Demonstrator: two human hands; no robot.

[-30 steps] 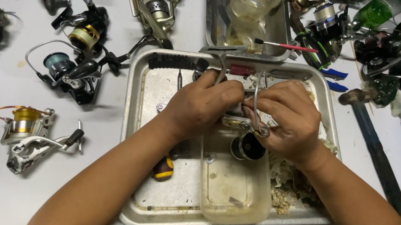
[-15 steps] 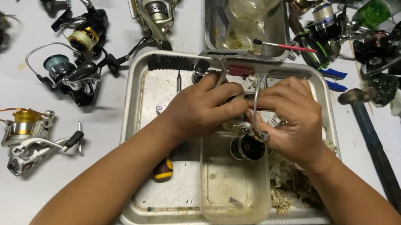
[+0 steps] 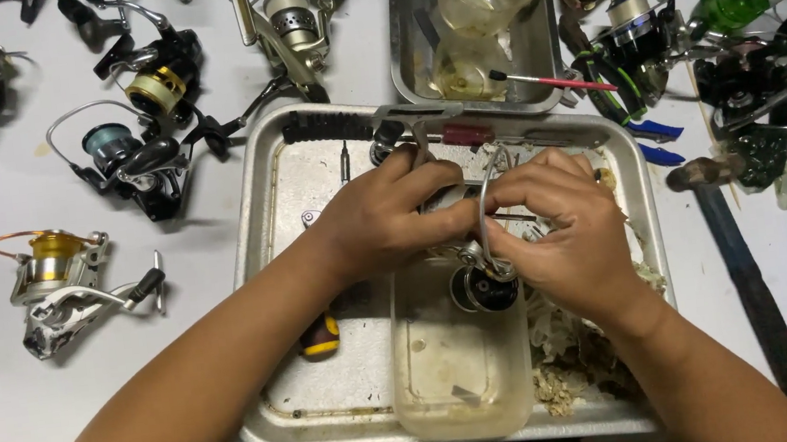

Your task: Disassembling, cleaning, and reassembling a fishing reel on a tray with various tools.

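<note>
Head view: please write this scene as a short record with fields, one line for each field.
left hand: grips the reel part, over the metal tray
right hand: fingers on the same reel part
reel part: dark round piece with a wire loop, above the plastic tub
plastic tub: clear, inside the metal tray
metal tray: on the white table
hammer: right of the tray
gold reel: left of the tray

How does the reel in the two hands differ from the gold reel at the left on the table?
The reel in the hands is gripped by the left hand and right hand over the metal tray; the gold reel lies untouched on the white table. The first is mostly hidden, the second fully visible. Both have a wire bail.
</note>
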